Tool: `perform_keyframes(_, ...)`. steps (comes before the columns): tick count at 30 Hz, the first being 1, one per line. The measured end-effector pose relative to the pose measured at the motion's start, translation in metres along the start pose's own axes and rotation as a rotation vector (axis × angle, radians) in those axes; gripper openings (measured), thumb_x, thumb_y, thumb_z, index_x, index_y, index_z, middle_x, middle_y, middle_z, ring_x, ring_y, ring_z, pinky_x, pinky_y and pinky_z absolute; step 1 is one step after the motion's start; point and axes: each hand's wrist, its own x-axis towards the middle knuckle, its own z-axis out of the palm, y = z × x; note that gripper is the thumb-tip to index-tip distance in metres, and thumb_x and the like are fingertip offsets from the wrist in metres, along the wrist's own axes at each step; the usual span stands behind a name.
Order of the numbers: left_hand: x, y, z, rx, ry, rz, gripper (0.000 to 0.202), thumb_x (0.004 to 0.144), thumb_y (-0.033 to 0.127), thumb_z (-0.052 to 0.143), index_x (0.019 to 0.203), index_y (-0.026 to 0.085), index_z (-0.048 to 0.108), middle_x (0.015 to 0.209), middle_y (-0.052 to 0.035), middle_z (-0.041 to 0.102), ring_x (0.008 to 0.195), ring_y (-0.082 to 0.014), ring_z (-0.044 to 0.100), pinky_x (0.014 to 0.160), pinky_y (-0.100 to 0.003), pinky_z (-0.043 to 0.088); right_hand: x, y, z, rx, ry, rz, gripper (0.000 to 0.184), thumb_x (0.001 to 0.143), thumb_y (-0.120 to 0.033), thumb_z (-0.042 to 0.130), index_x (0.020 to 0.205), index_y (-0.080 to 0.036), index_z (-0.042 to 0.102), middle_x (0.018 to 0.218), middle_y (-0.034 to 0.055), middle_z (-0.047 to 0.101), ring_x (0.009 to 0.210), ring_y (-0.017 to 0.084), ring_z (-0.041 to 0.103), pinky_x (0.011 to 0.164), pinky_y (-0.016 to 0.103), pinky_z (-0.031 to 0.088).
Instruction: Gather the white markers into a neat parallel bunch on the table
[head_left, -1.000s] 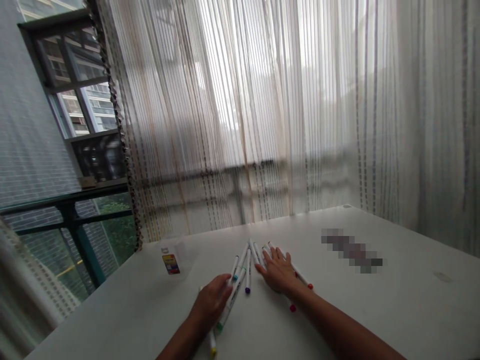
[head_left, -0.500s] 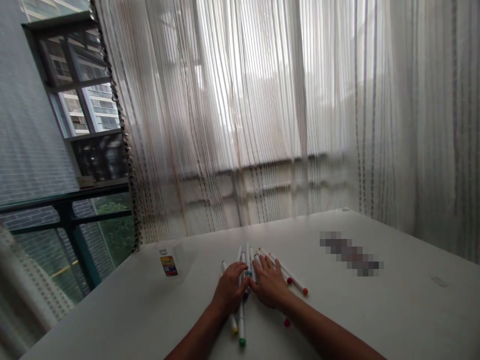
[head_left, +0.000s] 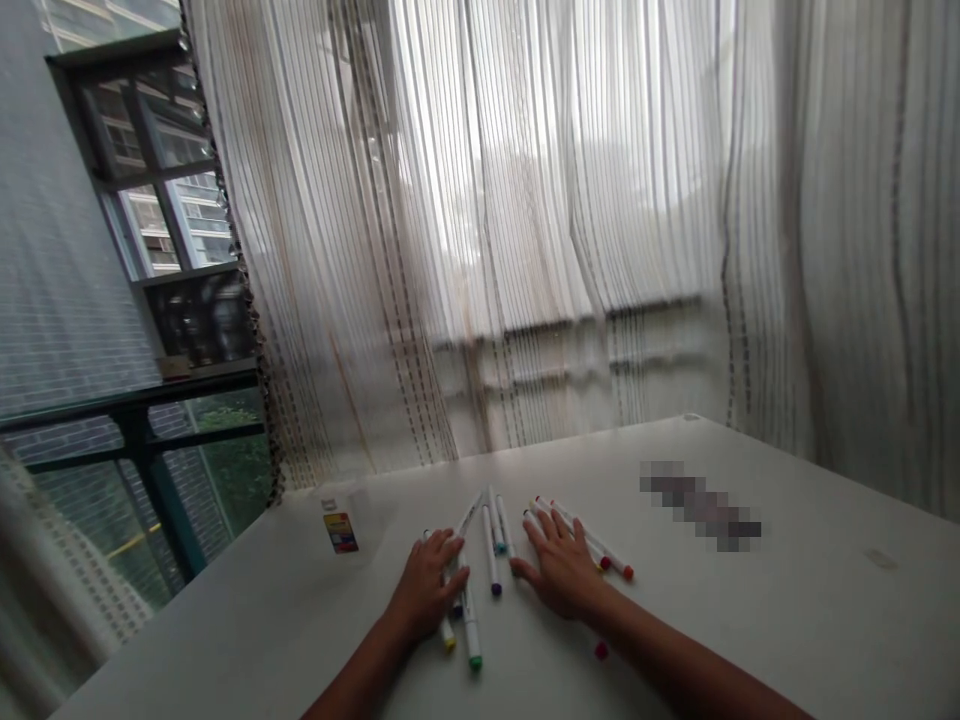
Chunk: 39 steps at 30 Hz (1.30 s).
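Several white marker pens (head_left: 491, 545) with coloured caps lie fanned out on the white table (head_left: 787, 620). My left hand (head_left: 426, 592) rests palm down on the left markers, fingers stretched over them. My right hand (head_left: 562, 565) lies flat and spread on the right markers, whose red-capped ends (head_left: 626, 572) stick out past it. A green-capped marker (head_left: 471, 635) and a yellow-capped one (head_left: 448, 638) poke out below my left hand. Between the hands lie a purple-tipped marker and a teal one.
A small clear marker case with a coloured label (head_left: 341, 530) lies at the table's left far edge. A blurred-out item (head_left: 701, 505) sits on the right. Sheer striped curtains (head_left: 562, 250) hang behind the table; a window and railing (head_left: 135, 420) are at left.
My hands, pressed together over the bunched markers half a second ago, have moved apart. The markers are spread wider again, and the curtain has shifted.
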Motion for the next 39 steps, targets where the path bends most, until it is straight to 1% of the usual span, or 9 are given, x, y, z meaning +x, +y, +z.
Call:
perform_keyframes(7, 0.013, 0.003, 0.008, -0.031, 0.026, 0.035, 0.047, 0.087, 0.043, 0.041, 0.125, 0.017, 0.054, 0.137, -0.0127, 0.051, 0.132, -0.0252, 0.041, 0.112, -0.053, 0.022, 0.015, 0.003, 0.009, -0.007, 0.04, 0.032, 0.077, 0.086, -0.068, 0.015, 0.142, -0.019, 0.034, 0.152, 0.0156, 0.022, 0.14, 0.036, 0.012, 0.107, 0.059, 0.003)
perform_keyframes(13, 0.002, 0.019, 0.006, -0.132, 0.037, 0.137, 0.041, 0.09, 0.045, 0.037, 0.115, 0.02, 0.058, 0.122, -0.0108, 0.063, 0.12, -0.0257, 0.052, 0.111, -0.057, 0.023, 0.024, -0.001, 0.013, 0.005, 0.077, 0.014, 0.076, 0.087, -0.067, 0.014, 0.14, -0.019, 0.038, 0.149, 0.0173, 0.028, 0.138, 0.037, 0.017, 0.105, 0.061, 0.003)
perform_keyframes(18, -0.007, 0.025, 0.001, -0.133, 0.03, 0.164, 0.04, 0.091, 0.044, 0.036, 0.109, 0.018, 0.061, 0.113, -0.0119, 0.065, 0.11, -0.0251, 0.058, 0.107, -0.053, 0.031, 0.026, -0.003, 0.014, 0.024, 0.085, -0.023, 0.074, 0.087, -0.066, 0.015, 0.139, -0.02, 0.04, 0.149, 0.0162, 0.029, 0.138, 0.036, 0.018, 0.106, 0.058, 0.002)
perform_keyframes(23, -0.009, 0.029, 0.004, -0.104, 0.019, 0.143, 0.048, 0.09, 0.047, 0.036, 0.12, 0.015, 0.057, 0.135, -0.0163, 0.051, 0.129, -0.0281, 0.044, 0.111, -0.056, 0.025, 0.027, -0.003, 0.015, 0.028, 0.093, -0.039, 0.068, 0.088, -0.065, 0.019, 0.139, -0.026, 0.04, 0.149, 0.0143, 0.03, 0.138, 0.035, 0.019, 0.106, 0.059, 0.001)
perform_keyframes(26, -0.015, 0.032, 0.005, -0.096, -0.025, 0.126, 0.051, 0.09, 0.05, 0.035, 0.122, 0.016, 0.056, 0.136, -0.0156, 0.051, 0.13, -0.0282, 0.043, 0.112, -0.058, 0.021, 0.025, -0.001, 0.015, 0.036, 0.09, -0.074, 0.066, 0.088, -0.065, 0.022, 0.137, -0.027, 0.042, 0.149, 0.0139, 0.031, 0.138, 0.035, 0.02, 0.106, 0.059, 0.002)
perform_keyframes(30, -0.031, 0.038, 0.004, -0.081, -0.004, 0.076, 0.05, 0.089, 0.05, 0.037, 0.121, 0.018, 0.057, 0.131, -0.0139, 0.056, 0.128, -0.0287, 0.044, 0.112, -0.061, 0.018, 0.02, 0.002, 0.014, 0.05, 0.075, -0.182, 0.063, 0.089, -0.063, 0.025, 0.136, -0.026, 0.044, 0.148, 0.013, 0.032, 0.138, 0.033, 0.021, 0.108, 0.057, 0.003)
perform_keyframes(33, -0.039, 0.046, 0.007, -0.064, 0.002, 0.03, 0.048, 0.087, 0.049, 0.041, 0.124, 0.022, 0.054, 0.138, -0.0124, 0.05, 0.133, -0.0303, 0.039, 0.11, -0.065, 0.016, 0.018, 0.0, 0.013, 0.063, 0.084, -0.214, 0.063, 0.089, -0.062, 0.025, 0.138, -0.026, 0.041, 0.148, 0.0136, 0.034, 0.138, 0.032, 0.021, 0.108, 0.057, 0.005)
perform_keyframes(36, -0.038, 0.053, 0.013, -0.047, -0.015, 0.037, 0.055, 0.085, 0.05, 0.046, 0.133, 0.025, 0.045, 0.146, -0.0117, 0.039, 0.137, -0.0318, 0.031, 0.108, -0.067, 0.014, 0.018, -0.004, 0.013, 0.067, 0.097, -0.206, 0.064, 0.089, -0.062, 0.025, 0.141, -0.025, 0.037, 0.148, 0.0154, 0.033, 0.138, 0.034, 0.021, 0.107, 0.059, 0.006)
perform_keyframes(39, -0.029, 0.053, 0.019, -0.035, 0.01, 0.053, 0.057, 0.086, 0.049, 0.045, 0.135, 0.022, 0.043, 0.144, -0.0135, 0.042, 0.136, -0.0306, 0.033, 0.11, -0.064, 0.016, 0.018, -0.008, 0.011, 0.052, 0.069, -0.212, 0.061, 0.09, -0.061, 0.026, 0.139, -0.027, 0.039, 0.149, 0.0151, 0.031, 0.138, 0.034, 0.02, 0.106, 0.06, 0.004)
